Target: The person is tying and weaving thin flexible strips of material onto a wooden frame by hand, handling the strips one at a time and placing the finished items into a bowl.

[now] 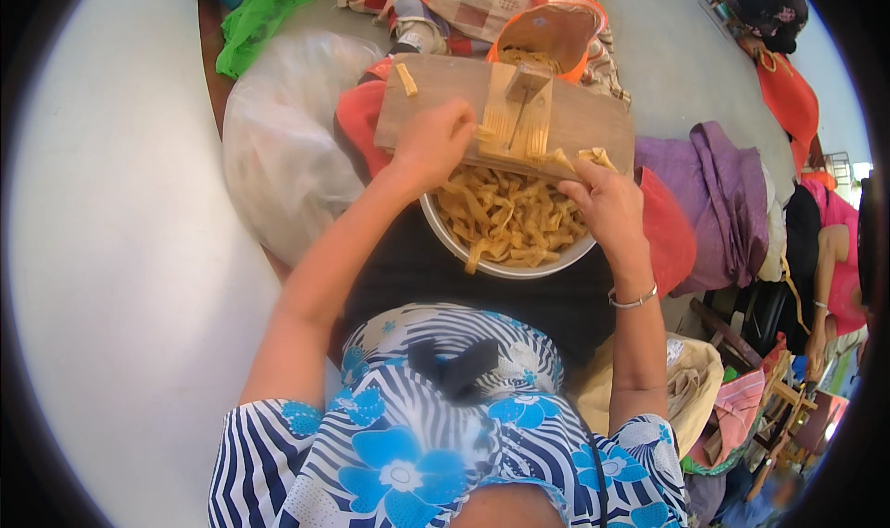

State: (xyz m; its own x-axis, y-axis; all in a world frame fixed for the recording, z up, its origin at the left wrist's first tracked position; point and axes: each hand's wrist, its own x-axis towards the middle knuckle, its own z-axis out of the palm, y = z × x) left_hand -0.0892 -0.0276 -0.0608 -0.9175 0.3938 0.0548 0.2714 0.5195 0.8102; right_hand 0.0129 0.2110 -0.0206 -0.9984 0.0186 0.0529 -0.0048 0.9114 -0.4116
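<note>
A wooden board with a pale grooved strip and an upright wood block lies across the far rim of a white tub. Folded tan strips fill the tub. Over the board's left half, my left hand pinches a small tan strip at the edge of the grooved part. My right hand is at the board's near right edge, its thumb and fingertips close to another folded strip; whether it grips that strip is unclear. One loose piece lies at the board's upper left.
Behind the board stands an orange container holding tan material. A translucent plastic bag is at the left, purple cloth at the right, and a beige sack by my right forearm. Other people sit at the far right.
</note>
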